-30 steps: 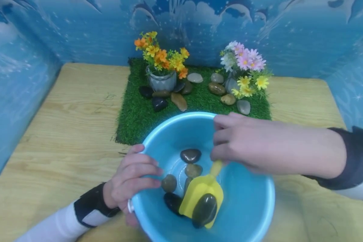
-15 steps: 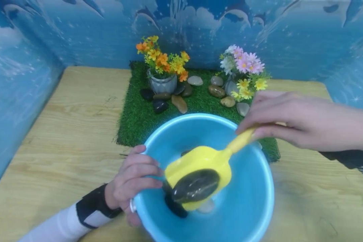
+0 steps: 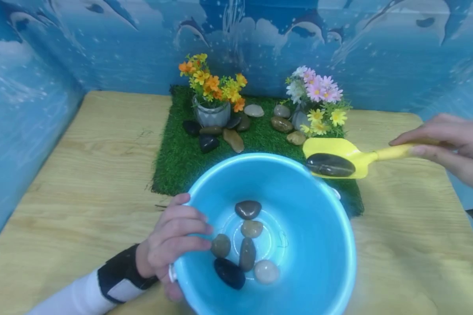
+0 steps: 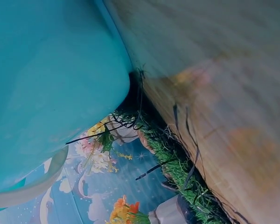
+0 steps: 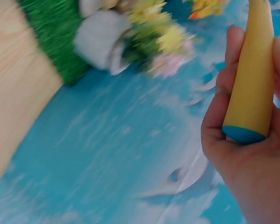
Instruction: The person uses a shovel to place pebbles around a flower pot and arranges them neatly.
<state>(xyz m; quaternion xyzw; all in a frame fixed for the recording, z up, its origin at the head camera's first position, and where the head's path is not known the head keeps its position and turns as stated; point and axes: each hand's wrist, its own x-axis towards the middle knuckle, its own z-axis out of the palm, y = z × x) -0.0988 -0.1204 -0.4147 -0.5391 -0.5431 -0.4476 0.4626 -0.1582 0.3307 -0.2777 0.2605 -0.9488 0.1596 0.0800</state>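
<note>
My left hand (image 3: 173, 238) grips the near-left rim of a light blue basin (image 3: 331, 267), fingers curled over the edge. Several smooth pebbles (image 3: 247, 251) lie in its bottom. My right hand (image 3: 445, 144) holds the handle of a yellow toy shovel (image 3: 340, 153) out to the right; the handle (image 5: 252, 79) lies in my curled fingers. A dark oval stone (image 3: 330, 165) rests in the shovel's scoop, which hovers over the basin's far-right rim and the green turf mat (image 3: 181, 153). The left wrist view shows the basin's outer wall (image 4: 46, 84) up close.
On the turf stand a grey pot of orange and yellow flowers (image 3: 213, 94) and a bunch of pink and yellow flowers (image 3: 317, 98), with several pebbles (image 3: 232, 139) around them. Blue ocean-print walls (image 3: 31, 96) close in the wooden table (image 3: 90, 166) on three sides.
The shovel with the dark stone has risen out of the basin and swung right and away, to above the far-right rim. My left hand has stayed on the basin rim.
</note>
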